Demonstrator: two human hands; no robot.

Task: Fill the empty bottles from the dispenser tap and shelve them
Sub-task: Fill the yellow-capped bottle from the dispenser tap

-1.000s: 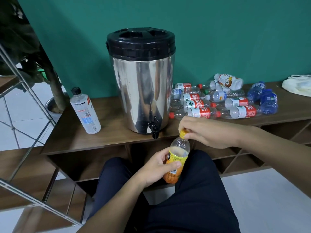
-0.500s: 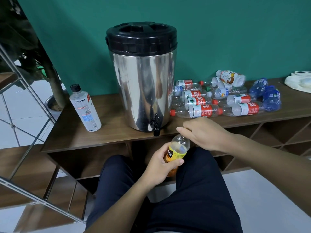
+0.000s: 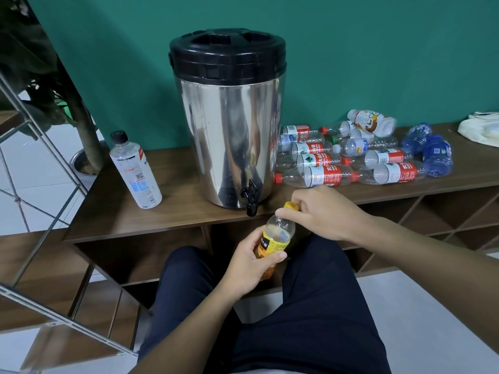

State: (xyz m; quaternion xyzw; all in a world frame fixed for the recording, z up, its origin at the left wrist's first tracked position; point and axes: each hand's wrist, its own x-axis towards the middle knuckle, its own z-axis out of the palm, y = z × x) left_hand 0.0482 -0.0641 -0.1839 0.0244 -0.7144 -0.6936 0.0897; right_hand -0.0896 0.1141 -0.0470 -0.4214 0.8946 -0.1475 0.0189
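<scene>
White cloth bag (image 3: 480,130), potted plant (image 3: 81,125)

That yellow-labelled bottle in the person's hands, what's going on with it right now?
A seated person grips the clear plastic bottle with the yellow label in the left hand, while the right hand pinches its yellow cap at the neck. The bottle sits just below and right of the black tap on the steel dispenser with the black lid. A pile of empty bottles lies on the wooden cabinet top.
</scene>
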